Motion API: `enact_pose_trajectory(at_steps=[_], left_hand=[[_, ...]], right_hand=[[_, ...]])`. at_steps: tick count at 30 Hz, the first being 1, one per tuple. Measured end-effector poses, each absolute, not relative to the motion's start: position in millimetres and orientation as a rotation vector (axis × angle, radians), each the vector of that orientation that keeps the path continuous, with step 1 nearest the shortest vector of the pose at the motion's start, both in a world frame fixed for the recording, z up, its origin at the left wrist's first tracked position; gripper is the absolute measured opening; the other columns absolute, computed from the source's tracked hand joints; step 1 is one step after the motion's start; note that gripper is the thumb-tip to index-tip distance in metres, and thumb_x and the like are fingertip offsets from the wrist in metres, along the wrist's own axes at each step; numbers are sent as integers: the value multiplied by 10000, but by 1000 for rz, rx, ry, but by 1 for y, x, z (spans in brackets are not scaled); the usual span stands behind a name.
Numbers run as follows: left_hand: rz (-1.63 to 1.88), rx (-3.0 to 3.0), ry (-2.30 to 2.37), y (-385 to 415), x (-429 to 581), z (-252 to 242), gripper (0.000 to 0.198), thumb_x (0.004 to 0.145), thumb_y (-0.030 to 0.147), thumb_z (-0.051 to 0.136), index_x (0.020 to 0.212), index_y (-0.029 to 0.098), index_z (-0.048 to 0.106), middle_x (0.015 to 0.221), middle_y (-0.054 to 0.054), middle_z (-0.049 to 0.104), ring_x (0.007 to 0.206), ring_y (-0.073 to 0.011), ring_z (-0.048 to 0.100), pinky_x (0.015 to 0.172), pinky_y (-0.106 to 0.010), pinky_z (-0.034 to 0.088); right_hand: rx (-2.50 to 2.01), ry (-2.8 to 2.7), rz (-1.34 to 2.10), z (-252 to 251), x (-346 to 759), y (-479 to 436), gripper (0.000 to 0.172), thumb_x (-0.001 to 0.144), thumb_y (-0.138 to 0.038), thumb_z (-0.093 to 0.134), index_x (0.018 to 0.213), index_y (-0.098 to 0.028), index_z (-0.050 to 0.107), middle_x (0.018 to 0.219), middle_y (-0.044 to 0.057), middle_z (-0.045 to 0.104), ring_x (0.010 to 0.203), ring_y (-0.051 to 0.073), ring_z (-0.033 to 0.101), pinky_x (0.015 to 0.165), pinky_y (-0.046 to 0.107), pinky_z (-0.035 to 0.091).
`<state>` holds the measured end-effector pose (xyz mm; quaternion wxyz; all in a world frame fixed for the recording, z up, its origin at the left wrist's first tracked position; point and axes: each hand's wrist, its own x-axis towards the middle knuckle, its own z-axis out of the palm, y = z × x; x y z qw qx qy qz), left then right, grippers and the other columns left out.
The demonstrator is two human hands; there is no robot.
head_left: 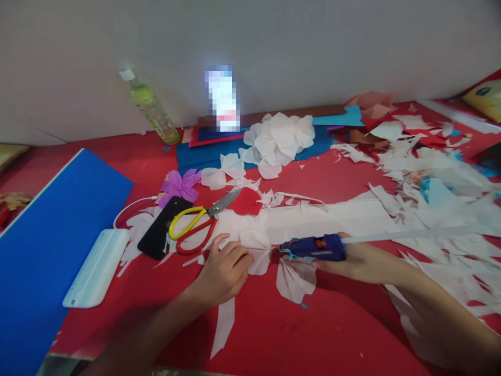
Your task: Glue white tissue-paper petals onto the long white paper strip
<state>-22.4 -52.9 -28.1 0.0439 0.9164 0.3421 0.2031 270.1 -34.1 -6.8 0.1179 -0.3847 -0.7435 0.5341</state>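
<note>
My right hand (362, 261) grips a blue glue gun (315, 247) lying almost flat, its nozzle pointing left at the pinched end of a white paper petal (258, 250). A clear glue stick (410, 233) sticks out of the gun's back to the right. My left hand (224, 269) pinches that white petal against the red table (297, 329). A second white petal (294, 279) lies just below the gun's nozzle.
Scissors with yellow and red handles (195, 225) rest on a black phone (159, 235). A white power bank (97, 266) and blue sheet (43, 245) lie left. A purple paper flower (178, 186), white paper flower (278, 137), green bottle (153, 109) and several paper scraps (430, 172) lie farther back.
</note>
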Motion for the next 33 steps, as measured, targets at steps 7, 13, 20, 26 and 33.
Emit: enact_pose_trajectory(at_steps=[7, 13, 20, 26, 33], left_hand=[[612, 2800, 1047, -51, -22, -27, 186, 797, 98, 416, 860, 175, 572, 808, -19, 616, 818, -163, 538, 954, -434, 288], [613, 2801, 1048, -51, -22, -27, 184, 797, 97, 418, 857, 174, 574, 804, -17, 613, 813, -156, 536, 956, -432, 289], [619, 2805, 1046, -52, -22, -27, 186, 797, 97, 414, 859, 176, 571, 803, -18, 616, 809, -158, 536, 955, -434, 289], [621, 2808, 1046, -51, -22, -26, 186, 789, 90, 420, 862, 174, 570, 802, -16, 613, 810, -157, 539, 954, -429, 296], [622, 2804, 1047, -51, -22, -26, 189, 788, 88, 417, 858, 172, 571, 804, -18, 613, 812, -156, 535, 957, -432, 296]], right_hand=[[-1130, -2168, 1495, -1, 266, -35, 321, 837, -330, 520, 1125, -238, 628, 1124, 31, 650, 979, 201, 614, 837, 292, 490], [-1170, -2190, 1427, -2, 266, -37, 304, 824, -329, 531, 1102, -275, 642, 1072, -2, 674, 923, 203, 638, 782, 269, 510], [-1119, -2192, 1382, 1, 263, -37, 311, 813, -311, 534, 1110, -304, 625, 1063, -23, 673, 912, 185, 640, 794, 241, 509], [-1167, -2232, 1334, 1, 263, -37, 298, 817, -363, 510, 1073, -284, 641, 1024, -4, 681, 877, 197, 645, 770, 265, 518], [-1361, -2280, 1283, -1, 266, -37, 302, 786, -417, 515, 973, -236, 669, 940, 40, 695, 803, 231, 650, 686, 299, 526]])
